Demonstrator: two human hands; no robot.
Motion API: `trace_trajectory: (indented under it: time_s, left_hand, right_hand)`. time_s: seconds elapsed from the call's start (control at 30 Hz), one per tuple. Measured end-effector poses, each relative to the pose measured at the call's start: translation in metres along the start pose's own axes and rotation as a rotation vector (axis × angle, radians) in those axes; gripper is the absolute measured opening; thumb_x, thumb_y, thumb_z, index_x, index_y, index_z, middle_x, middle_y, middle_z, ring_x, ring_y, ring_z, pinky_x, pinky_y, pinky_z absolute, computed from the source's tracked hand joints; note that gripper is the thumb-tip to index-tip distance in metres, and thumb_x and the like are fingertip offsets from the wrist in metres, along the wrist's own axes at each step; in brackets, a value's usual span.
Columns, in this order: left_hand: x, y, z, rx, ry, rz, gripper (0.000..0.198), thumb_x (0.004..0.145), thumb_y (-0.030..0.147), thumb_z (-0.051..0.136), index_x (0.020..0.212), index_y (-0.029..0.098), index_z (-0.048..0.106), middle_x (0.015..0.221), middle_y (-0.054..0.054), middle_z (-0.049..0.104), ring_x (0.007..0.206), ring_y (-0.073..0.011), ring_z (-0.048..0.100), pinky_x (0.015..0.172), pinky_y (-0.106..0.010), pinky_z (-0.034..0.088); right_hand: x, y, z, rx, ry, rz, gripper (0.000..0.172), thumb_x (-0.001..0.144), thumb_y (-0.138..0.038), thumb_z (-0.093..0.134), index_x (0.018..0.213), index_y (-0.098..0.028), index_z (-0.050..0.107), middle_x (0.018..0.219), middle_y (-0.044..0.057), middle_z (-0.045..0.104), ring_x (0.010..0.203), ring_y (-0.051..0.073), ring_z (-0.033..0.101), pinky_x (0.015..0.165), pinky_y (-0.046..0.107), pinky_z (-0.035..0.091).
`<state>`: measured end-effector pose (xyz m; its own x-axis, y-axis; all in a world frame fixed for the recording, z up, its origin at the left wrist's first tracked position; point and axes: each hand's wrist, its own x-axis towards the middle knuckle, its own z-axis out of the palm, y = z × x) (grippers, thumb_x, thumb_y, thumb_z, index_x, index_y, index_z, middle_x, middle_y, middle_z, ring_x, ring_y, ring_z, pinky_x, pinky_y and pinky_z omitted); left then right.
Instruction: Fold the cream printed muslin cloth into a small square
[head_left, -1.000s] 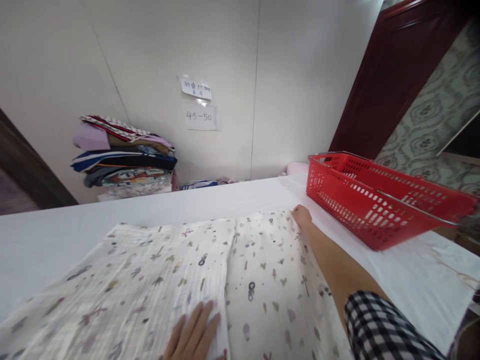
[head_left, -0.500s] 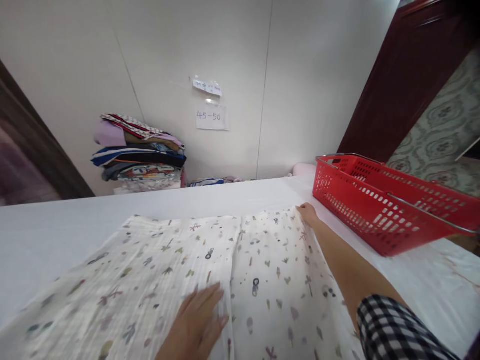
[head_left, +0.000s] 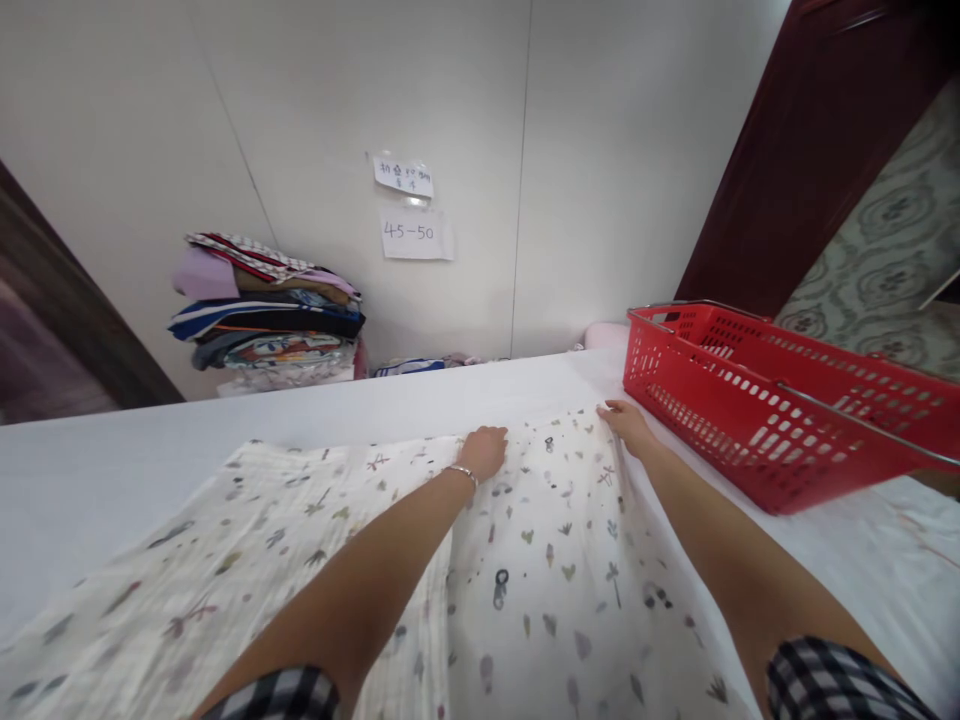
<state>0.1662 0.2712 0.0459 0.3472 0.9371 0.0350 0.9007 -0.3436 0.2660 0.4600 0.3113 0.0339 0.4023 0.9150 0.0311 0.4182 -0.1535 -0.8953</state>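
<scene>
Cloth: the printed cloth [head_left: 480,580] lies spread on the white counter [head_left: 90,470] before the person, its near side running out of view at 6 o'clock.
Far edge: nearly straight, with a strip of counter between it and the wall [head_left: 457,300] at 12 o'clock.
Side room: more counter shows at 10 o'clock; at 2 o'clock only a narrow band parts the cloth from the red basket [head_left: 750,410].
Print: small hearts, leafy sprigs and dark looped shapes in muted green, mauve and grey on white.
Surface: crinkled left of a lengthwise line, smoother right of it.
Right hand [head_left: 626,425]: at 2 o'clock, fingers pinching the far right corner.
Left hand [head_left: 486,452]: at 1 o'clock, on the far edge, apart from the other; its grip cannot be told.
Clothes pile [head_left: 274,315]: at 11 o'clock, beyond the counter's edge.
</scene>
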Motion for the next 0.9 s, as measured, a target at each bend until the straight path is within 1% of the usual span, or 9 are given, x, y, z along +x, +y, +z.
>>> trace_trajectory:
  time_s: [0.1, 0.2, 0.27, 0.33, 0.43, 0.53, 0.63, 0.77, 0.9]
  left_hand:
    - [0.01, -0.001, 0.007, 0.027, 0.011, -0.005, 0.023, 0.084, 0.022, 0.045, 0.1, 0.014, 0.06, 0.108, -0.014, 0.059, 0.108, -0.0262, 0.048, 0.093, -0.04, 0.035]
    - [0.016, -0.003, 0.006, 0.013, 0.026, -0.032, 0.015, 0.081, 0.022, 0.05, 0.09, 0.016, 0.06, 0.105, -0.011, 0.059, 0.107, -0.024, 0.048, 0.092, -0.036, 0.034]
    - [0.021, -0.004, 0.003, -0.016, 0.041, -0.076, 0.013, 0.08, 0.023, 0.051, 0.09, 0.017, 0.058, 0.104, -0.008, 0.06, 0.104, -0.0206, 0.05, 0.088, -0.031, 0.037]
    - [0.027, -0.004, 0.001, -0.046, 0.054, -0.153, 0.015, 0.082, 0.023, 0.049, 0.095, 0.019, 0.054, 0.104, -0.006, 0.06, 0.098, -0.0178, 0.054, 0.081, -0.027, 0.04]
    - [0.034, -0.004, 0.002, -0.068, 0.056, -0.285, 0.019, 0.083, 0.024, 0.045, 0.101, 0.019, 0.05, 0.099, -0.007, 0.062, 0.089, -0.0182, 0.058, 0.074, -0.028, 0.041]
    - [0.039, -0.004, 0.008, -0.061, 0.053, -0.349, 0.018, 0.084, 0.025, 0.044, 0.1, 0.018, 0.051, 0.096, -0.009, 0.063, 0.09, -0.0204, 0.059, 0.078, -0.032, 0.04]
    - [0.041, -0.005, 0.014, -0.033, 0.071, -0.33, 0.018, 0.086, 0.024, 0.042, 0.099, 0.018, 0.052, 0.098, -0.01, 0.062, 0.096, -0.0212, 0.056, 0.084, -0.035, 0.037]
    - [0.04, -0.008, 0.019, 0.024, 0.114, -0.261, 0.021, 0.087, 0.026, 0.04, 0.099, 0.017, 0.054, 0.106, -0.011, 0.058, 0.106, -0.0235, 0.049, 0.086, -0.036, 0.036]
    - [0.037, -0.012, 0.022, 0.073, 0.129, -0.2, 0.025, 0.088, 0.027, 0.038, 0.101, 0.016, 0.055, 0.112, -0.012, 0.054, 0.11, -0.0238, 0.043, 0.089, -0.037, 0.034]
  right_hand:
    - [0.003, 0.001, -0.001, 0.038, -0.045, 0.02, 0.039, 0.073, -0.029, 0.063, 0.107, -0.011, 0.059, 0.095, 0.009, 0.065, 0.078, 0.017, 0.062, 0.062, 0.022, 0.048]
    - [0.006, 0.002, -0.002, 0.046, -0.082, 0.042, 0.04, 0.072, -0.029, 0.064, 0.108, -0.011, 0.059, 0.091, 0.009, 0.067, 0.074, 0.017, 0.063, 0.06, 0.023, 0.048]
    - [0.008, 0.004, -0.001, 0.026, -0.084, 0.048, 0.037, 0.072, -0.03, 0.064, 0.104, -0.011, 0.06, 0.087, 0.008, 0.067, 0.07, 0.017, 0.062, 0.058, 0.024, 0.047]
    - [0.01, 0.006, 0.0, -0.02, -0.052, 0.042, 0.033, 0.073, -0.032, 0.062, 0.099, -0.011, 0.062, 0.084, 0.008, 0.067, 0.07, 0.017, 0.061, 0.058, 0.024, 0.046]
    - [0.013, 0.009, 0.004, -0.139, 0.031, 0.018, 0.027, 0.074, -0.032, 0.06, 0.091, -0.012, 0.062, 0.085, 0.008, 0.066, 0.075, 0.018, 0.06, 0.062, 0.025, 0.045]
    - [0.015, 0.011, 0.011, -0.288, 0.074, 0.004, 0.02, 0.073, -0.031, 0.06, 0.082, -0.013, 0.061, 0.082, 0.008, 0.064, 0.08, 0.02, 0.058, 0.068, 0.026, 0.043]
    - [0.02, 0.007, 0.018, -0.415, 0.083, 0.014, 0.019, 0.077, -0.032, 0.056, 0.083, -0.014, 0.06, 0.083, 0.009, 0.064, 0.082, 0.022, 0.058, 0.07, 0.028, 0.042]
    - [0.027, -0.001, 0.026, -0.533, 0.091, 0.009, 0.026, 0.084, -0.034, 0.048, 0.098, -0.013, 0.056, 0.097, 0.014, 0.062, 0.092, 0.024, 0.057, 0.075, 0.03, 0.042]
    - [0.02, 0.0, 0.036, -0.632, 0.033, -0.031, 0.024, 0.085, -0.028, 0.048, 0.105, -0.014, 0.051, 0.099, 0.016, 0.062, 0.097, 0.026, 0.057, 0.082, 0.035, 0.039]
